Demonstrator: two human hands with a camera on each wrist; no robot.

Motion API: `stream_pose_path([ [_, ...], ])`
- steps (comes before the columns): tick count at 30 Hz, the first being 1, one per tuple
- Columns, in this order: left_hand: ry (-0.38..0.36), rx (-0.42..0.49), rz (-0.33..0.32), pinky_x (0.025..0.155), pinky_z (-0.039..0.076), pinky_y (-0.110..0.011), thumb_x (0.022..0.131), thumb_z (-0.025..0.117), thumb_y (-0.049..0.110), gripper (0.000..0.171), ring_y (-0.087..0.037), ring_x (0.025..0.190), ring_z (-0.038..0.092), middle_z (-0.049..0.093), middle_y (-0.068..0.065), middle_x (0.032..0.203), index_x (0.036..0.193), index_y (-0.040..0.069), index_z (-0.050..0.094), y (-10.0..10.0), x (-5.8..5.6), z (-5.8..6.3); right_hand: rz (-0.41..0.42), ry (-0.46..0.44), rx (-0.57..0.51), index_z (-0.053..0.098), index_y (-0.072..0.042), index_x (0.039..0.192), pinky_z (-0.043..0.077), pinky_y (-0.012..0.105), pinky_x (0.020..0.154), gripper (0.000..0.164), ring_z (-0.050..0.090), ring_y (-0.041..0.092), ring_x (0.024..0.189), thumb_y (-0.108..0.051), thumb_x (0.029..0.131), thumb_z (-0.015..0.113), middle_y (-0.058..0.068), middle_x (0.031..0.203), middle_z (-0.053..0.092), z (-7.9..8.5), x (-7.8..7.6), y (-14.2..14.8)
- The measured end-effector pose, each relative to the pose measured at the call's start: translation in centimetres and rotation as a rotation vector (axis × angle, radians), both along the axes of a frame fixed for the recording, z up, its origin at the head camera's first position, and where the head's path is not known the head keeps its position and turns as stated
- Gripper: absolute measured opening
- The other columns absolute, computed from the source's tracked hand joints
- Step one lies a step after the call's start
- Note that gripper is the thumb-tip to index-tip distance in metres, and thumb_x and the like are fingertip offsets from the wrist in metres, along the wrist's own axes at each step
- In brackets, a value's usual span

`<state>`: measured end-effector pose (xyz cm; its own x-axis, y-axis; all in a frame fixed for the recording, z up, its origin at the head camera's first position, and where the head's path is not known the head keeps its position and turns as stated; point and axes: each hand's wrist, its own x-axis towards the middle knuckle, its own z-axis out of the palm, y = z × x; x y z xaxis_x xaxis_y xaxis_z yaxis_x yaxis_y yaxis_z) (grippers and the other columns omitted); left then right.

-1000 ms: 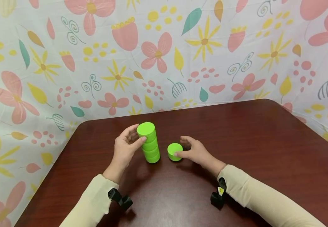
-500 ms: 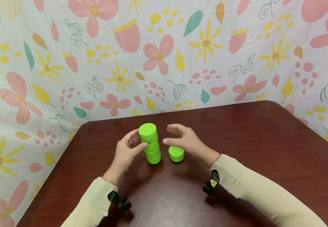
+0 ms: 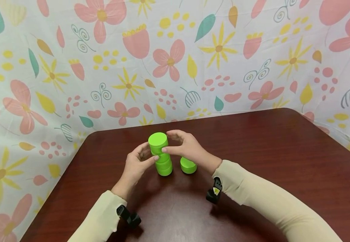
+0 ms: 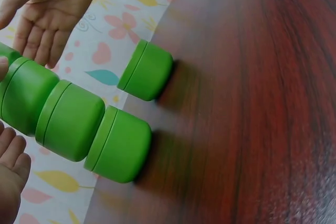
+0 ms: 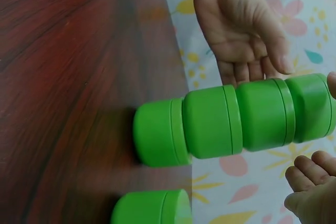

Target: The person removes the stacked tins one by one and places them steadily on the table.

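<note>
A stack of several green lidded jars [image 3: 165, 158] stands upright on the table. My left hand [image 3: 135, 164] is around its left side, thumb in front and fingers behind, loosely bent. From the right, my right hand [image 3: 190, 146] reaches to the upper part of the stack, its thumb in front of the top jars. In the right wrist view the left hand [image 5: 236, 30] shows a gap between thumb tip and jar; whether either hand touches the stack I cannot tell. One more green jar [image 3: 188, 166] stands alone, right of the stack and below the right hand.
The dark reddish-brown table [image 3: 253, 158] extends to the right and toward the front. A white flowered cloth [image 3: 175, 94] hangs behind the table's far edge. Black wrist cameras [image 3: 129, 216] sit at both sleeve cuffs.
My right hand has left the single jar without lifting it and moved left and up to the top of the stack. The left hand has stayed beside the stack, shifting only slightly.
</note>
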<state>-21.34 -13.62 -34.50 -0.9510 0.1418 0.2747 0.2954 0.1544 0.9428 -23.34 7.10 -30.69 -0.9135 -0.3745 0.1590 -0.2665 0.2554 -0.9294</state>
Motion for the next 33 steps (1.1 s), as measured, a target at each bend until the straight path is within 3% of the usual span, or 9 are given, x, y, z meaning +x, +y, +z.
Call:
stream_pose_path([
  [14,-0.003,0.031,-0.006,0.08,0.05,-0.025,0.08,0.07,0.002,0.049,-0.028,0.106,0.06,0.062,-0.019,0.117,0.126,0.003,0.054,0.3,-0.2,-1.0,-0.01,0.038,0.004,0.05,-0.014,0.131,0.041,0.044,0.097,0.059,0.045,0.023,0.125,-0.026,0.078,0.074,0.002,0.133,0.051,0.2,0.0,-1.2],
  [27,0.011,0.032,0.004,0.078,0.051,-0.025,0.079,0.07,0.001,0.046,-0.026,0.102,0.061,0.063,-0.021,0.113,0.123,0.001,0.056,0.4,-0.3,-0.8,-0.011,0.072,-0.022,0.054,-0.013,0.126,0.045,0.042,0.093,0.053,0.05,0.021,0.119,-0.024,0.079,0.074,0.001,0.126,0.056,0.1,-0.2,-1.5],
  [33,0.026,0.03,0.016,0.076,0.052,-0.025,0.079,0.07,0.0,0.044,-0.019,0.096,0.063,0.065,-0.019,0.109,0.121,0.002,0.058,0.5,-0.4,-0.7,-0.016,0.085,-0.019,0.056,-0.014,0.123,0.045,0.041,0.091,0.049,0.051,0.019,0.116,-0.025,0.079,0.074,0.0,0.121,0.058,0.2,-0.3,-1.6],
])
